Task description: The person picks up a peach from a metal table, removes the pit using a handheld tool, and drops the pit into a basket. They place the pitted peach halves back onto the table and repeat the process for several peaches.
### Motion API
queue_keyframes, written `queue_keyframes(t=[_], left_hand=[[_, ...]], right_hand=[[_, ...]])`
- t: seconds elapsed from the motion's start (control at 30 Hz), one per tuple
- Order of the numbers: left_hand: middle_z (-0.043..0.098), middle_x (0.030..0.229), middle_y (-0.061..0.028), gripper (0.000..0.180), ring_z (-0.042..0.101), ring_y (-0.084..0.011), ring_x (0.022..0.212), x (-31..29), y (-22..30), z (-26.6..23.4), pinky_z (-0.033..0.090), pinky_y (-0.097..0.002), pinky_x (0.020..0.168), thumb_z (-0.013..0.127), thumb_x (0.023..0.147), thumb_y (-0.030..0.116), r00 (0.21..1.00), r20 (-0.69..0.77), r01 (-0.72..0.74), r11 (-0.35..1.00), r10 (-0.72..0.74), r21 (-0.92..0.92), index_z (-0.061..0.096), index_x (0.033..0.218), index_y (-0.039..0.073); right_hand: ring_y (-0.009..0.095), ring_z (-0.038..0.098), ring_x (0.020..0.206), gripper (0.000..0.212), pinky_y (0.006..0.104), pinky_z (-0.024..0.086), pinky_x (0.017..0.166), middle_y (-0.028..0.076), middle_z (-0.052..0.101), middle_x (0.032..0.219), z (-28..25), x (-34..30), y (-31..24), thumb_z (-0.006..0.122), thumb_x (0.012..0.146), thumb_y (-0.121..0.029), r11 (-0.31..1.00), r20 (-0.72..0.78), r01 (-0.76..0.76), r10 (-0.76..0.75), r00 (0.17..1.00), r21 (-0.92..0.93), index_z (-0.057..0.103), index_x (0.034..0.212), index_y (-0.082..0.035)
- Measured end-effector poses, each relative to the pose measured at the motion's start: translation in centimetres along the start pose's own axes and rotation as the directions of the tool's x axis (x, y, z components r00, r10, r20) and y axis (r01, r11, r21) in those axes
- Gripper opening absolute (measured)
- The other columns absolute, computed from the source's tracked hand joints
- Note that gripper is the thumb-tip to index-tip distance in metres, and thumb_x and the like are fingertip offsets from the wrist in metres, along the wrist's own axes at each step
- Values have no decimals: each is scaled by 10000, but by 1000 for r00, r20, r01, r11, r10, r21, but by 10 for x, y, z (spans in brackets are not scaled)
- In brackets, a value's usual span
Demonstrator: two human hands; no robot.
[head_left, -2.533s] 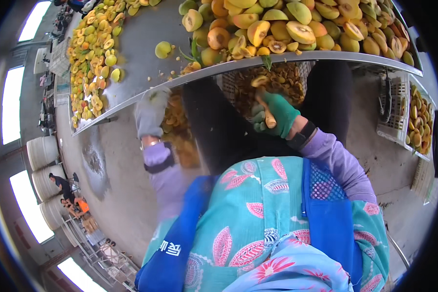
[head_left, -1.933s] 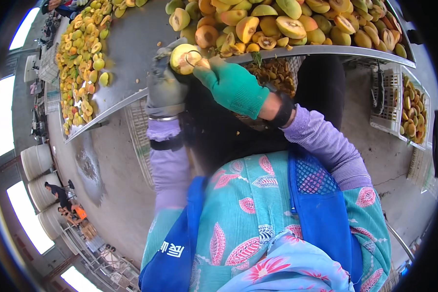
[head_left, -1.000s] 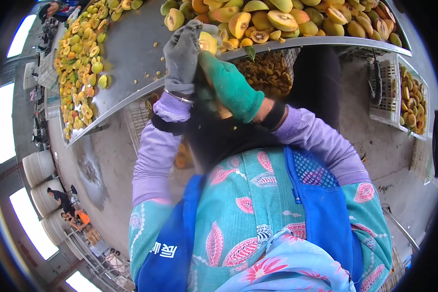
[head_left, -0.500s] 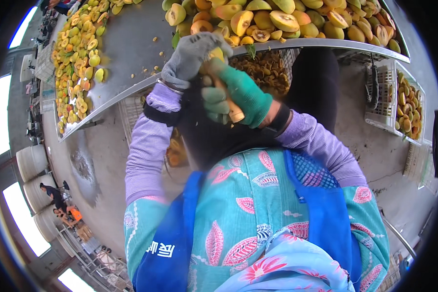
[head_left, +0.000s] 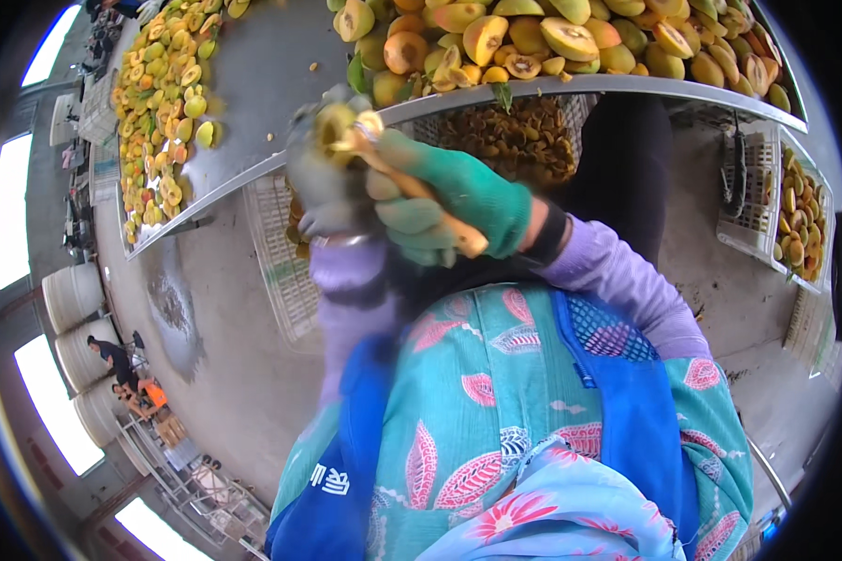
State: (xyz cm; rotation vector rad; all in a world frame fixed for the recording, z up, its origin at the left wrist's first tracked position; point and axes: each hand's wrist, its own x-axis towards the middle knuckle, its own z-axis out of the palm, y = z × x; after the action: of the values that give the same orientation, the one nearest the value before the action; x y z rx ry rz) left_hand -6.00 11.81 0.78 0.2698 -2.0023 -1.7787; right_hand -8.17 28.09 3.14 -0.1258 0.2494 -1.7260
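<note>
My left hand (head_left: 323,182), in a grey glove and smeared by motion, holds a halved yellow peach (head_left: 333,131) with its hollow side showing. My right hand (head_left: 468,201), in a green glove, is wrapped round a wooden-handled pitting tool (head_left: 463,236). Its handle slants from lower right to upper left, and the shiny head is at the peach half. Whether the head touches the flesh I cannot tell. Both hands are in front of the near edge of the metal table (head_left: 262,84), above my lap.
A heap of peaches (head_left: 571,37), many cut, lies on the table ahead. More halves (head_left: 164,112) spread along its left part. Under the edge stands a crate of brownish scraps (head_left: 510,140). A white crate (head_left: 295,271) is at left, another with peach pieces (head_left: 753,187) at right.
My left hand has turned and dropped lower, and the peach half's hollow now shows. The right hand has drawn slightly down, with the tool's head now visible. The view has shifted slightly.
</note>
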Motion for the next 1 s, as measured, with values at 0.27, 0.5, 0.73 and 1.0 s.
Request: queue_keyframes(t=[0.27, 0.5, 0.73, 1.0], left_hand=[[607, 1135, -192, 380, 608, -317, 1000, 69, 26, -60, 488, -381, 867, 618, 827, 265, 1000, 21, -11, 449, -17, 893, 624, 1113, 16], [590, 1123, -223, 554, 551, -357, 1087, 190, -28, -9, 438, -403, 956, 712, 706, 287, 884, 428, -349, 341, -189, 873, 560, 1211, 118], [610, 1020, -101, 485, 620, -133, 893, 100, 3, -9, 524, -245, 767, 749, 752, 139, 944, 199, 140, 864, -264, 484, 527, 1151, -23], [648, 1028, -81, 279, 635, -218, 937, 44, 0, 9, 513, -310, 805, 683, 804, 95, 922, 230, -384, 810, 311, 444, 604, 1064, 33]], right_hand=[[108, 436, 384, 412, 246, 339, 328, -6, 459, 548, -59, -37, -20, 491, 928, -514, 983, -573, 109, -4, 820, 148, 500, 829, -114], [102, 402, 439, 366, 235, 351, 391, -34, 442, 597, -24, -24, -13, 485, 939, -471, 948, -603, 43, -234, 762, -314, 520, 824, -126], [399, 588, 578, 404, 468, 465, 524, 252, 590, 677, -37, 20, -21, 489, 949, -397, -6, -6, -24, -887, 462, -1000, 521, 861, -4], [437, 614, 706, 445, 503, 477, 610, 258, 611, 721, -23, 26, -14, 454, 959, -401, -43, -27, -109, -821, 571, -993, 519, 976, 39]])
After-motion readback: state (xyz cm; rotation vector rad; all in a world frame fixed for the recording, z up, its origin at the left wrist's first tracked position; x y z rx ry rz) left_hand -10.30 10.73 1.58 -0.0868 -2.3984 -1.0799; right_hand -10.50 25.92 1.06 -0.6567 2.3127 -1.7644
